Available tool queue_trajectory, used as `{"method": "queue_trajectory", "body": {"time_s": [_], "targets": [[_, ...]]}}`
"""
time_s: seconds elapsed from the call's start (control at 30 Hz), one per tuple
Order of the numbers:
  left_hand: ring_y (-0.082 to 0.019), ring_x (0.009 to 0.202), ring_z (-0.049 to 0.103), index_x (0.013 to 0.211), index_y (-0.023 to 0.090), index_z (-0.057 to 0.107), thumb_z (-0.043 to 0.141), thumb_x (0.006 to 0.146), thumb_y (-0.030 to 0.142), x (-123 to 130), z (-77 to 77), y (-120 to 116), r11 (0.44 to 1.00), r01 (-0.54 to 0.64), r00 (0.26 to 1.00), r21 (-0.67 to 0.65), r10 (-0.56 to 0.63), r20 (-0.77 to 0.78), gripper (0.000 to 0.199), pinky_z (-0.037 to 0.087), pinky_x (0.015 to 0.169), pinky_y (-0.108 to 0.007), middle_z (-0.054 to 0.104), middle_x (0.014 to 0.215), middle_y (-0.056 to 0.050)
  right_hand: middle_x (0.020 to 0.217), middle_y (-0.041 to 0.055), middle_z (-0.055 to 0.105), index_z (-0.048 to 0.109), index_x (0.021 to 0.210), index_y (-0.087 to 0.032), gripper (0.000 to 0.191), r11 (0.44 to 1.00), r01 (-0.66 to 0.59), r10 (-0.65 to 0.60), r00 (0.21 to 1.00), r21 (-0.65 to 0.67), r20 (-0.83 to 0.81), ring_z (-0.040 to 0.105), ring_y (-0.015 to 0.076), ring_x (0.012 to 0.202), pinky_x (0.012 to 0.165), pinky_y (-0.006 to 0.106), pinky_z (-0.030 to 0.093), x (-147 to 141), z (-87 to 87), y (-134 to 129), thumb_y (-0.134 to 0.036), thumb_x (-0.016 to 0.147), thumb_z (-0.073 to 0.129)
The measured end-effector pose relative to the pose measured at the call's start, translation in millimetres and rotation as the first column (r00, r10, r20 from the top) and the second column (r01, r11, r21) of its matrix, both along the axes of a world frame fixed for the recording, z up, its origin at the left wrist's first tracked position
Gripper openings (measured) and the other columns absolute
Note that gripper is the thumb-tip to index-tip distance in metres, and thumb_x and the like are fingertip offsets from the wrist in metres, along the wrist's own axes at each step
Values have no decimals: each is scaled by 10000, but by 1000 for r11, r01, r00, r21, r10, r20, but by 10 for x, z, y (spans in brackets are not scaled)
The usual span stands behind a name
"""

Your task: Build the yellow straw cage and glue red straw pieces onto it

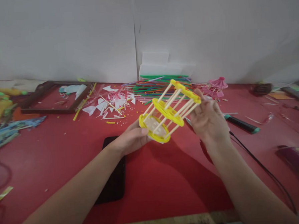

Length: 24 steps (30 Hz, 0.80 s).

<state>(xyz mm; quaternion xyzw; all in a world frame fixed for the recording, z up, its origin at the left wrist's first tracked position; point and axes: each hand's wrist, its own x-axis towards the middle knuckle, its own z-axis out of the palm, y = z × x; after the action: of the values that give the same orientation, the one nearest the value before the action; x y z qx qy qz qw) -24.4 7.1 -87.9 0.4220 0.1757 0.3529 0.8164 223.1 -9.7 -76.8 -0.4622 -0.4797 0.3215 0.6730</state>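
Tilted in the air above the red table is a small craft frame (168, 113), made of yellow rings joined by thin pale sticks. Its lower ring has a whitish base. My left hand (133, 138) grips that lower end, thumb over the yellow rim. At the upper right end, the fingers of my right hand (208, 117) hold the other yellow ring; some fingertips are hidden behind it. Below my left forearm lies a black flat device (114, 180), probably a phone, partly covered by the arm.
Straws and sticks (160, 88) in several colours lie against the wall, beside white scraps (114, 102). A brown frame (49, 112) stands left. On the right are a black and green tool (242, 124), a black cable (263, 171), a pink paper piece (217, 86) and a purple packet (296, 159).
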Motion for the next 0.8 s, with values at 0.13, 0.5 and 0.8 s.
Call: {"method": "queue_trajectory", "body": {"time_s": [0.13, 0.5, 0.8], "targets": [[-251, 1093, 650, 985, 200, 675, 798, 652, 360, 33, 0, 83, 972, -215, 975, -98, 219, 25, 389, 458, 1028, -357, 733, 1061, -70, 924, -14, 677, 587, 837, -315, 220, 996, -75, 67, 987, -47, -149, 637, 147, 728, 825, 354, 513, 47, 114, -53, -477, 920, 463], [-187, 1013, 667, 952, 237, 624, 822, 610, 174, 119, -6, 109, 828, -560, 828, 16, 560, -22, 400, 438, 1020, -349, 726, 912, 6, 812, 52, 721, 763, 782, -252, 97, 976, 2, 167, 639, -219, 751, 647, 223, 798, 766, 347, 468, -304, -306, -56, -286, 815, 678], [-287, 1002, 669, 1021, 200, 525, 888, 512, 164, 129, -113, 29, 914, -352, 857, 200, 401, -323, 626, 455, 981, -525, 691, 1022, -68, 836, 74, 679, 692, 754, -198, 109, 968, 55, 172, 558, -243, 812, 615, 211, 784, 767, 328, 469, -359, -407, -24, -153, 819, 617]]}}
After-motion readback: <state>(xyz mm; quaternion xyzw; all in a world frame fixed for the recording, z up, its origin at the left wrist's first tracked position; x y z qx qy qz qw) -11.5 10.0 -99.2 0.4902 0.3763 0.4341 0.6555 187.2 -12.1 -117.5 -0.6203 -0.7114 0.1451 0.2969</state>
